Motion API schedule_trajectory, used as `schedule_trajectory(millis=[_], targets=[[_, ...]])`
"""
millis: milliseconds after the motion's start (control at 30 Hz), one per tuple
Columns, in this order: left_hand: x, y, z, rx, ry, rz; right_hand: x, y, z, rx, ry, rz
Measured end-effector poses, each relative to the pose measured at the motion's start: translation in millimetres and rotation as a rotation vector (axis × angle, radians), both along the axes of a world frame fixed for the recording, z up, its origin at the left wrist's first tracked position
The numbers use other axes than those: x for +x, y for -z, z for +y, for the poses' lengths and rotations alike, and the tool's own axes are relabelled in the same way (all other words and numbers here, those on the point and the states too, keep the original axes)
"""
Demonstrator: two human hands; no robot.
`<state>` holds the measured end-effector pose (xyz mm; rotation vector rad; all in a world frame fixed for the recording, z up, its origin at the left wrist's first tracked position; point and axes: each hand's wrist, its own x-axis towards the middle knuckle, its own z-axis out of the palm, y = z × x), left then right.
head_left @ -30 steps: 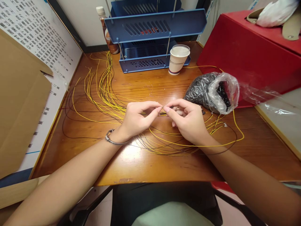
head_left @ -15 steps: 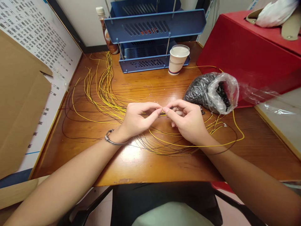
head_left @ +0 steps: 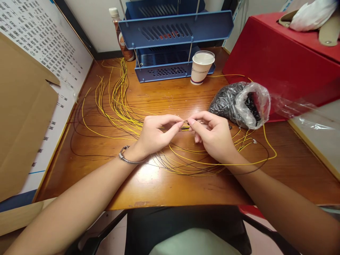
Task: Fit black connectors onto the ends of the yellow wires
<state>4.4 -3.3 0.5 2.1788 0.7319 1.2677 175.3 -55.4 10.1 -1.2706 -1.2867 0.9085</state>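
many thin yellow, dark wires [head_left: 116,99]; left fingers [head_left: 174,130], right fingers [head_left: 196,126] pinching one, seemingly dark.

Two bare hands meet fingertip to fingertip, each in a fine pinch.
The left forearm [head_left: 79,198] slants up from the lower left and the right forearm [head_left: 281,198] from the lower right, both bare. The left wrist [head_left: 134,152] runs nearly in line with its arm, as does the right wrist [head_left: 232,157]. On the left hand [head_left: 158,132], thumb and forefinger press tip to tip, the back of the hand facing up; its other fingers are mostly hidden. The right hand [head_left: 214,134] mirrors it, thumb and forefinger close together, the remaining fingers curled beneath. A narrow gap parts the two pinches.
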Motion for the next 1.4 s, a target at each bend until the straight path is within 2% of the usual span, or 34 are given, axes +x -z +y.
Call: schedule_trajectory(millis=[267,500,1133,1400], targets=[[-0.7,-0.9,-0.5,-0.035,-0.002,0.011,0.3,-3.0,1.4,-0.010,0.018,0.094],[-1.3,-1.4,-1.1,-0.061,-0.022,0.019,2.2,-2.4,3.8,-0.098,-0.003,0.206],[-0.1,-1.6,-1.1,-0.025,-0.093,0.031,-2.6,-4.7,-1.7,-0.072,-0.009,0.081],[-0.1,-1.2,-0.7,-0.030,-0.102,0.041,-2.4,0.3,-2.4,0.008,0.031,-0.050]])
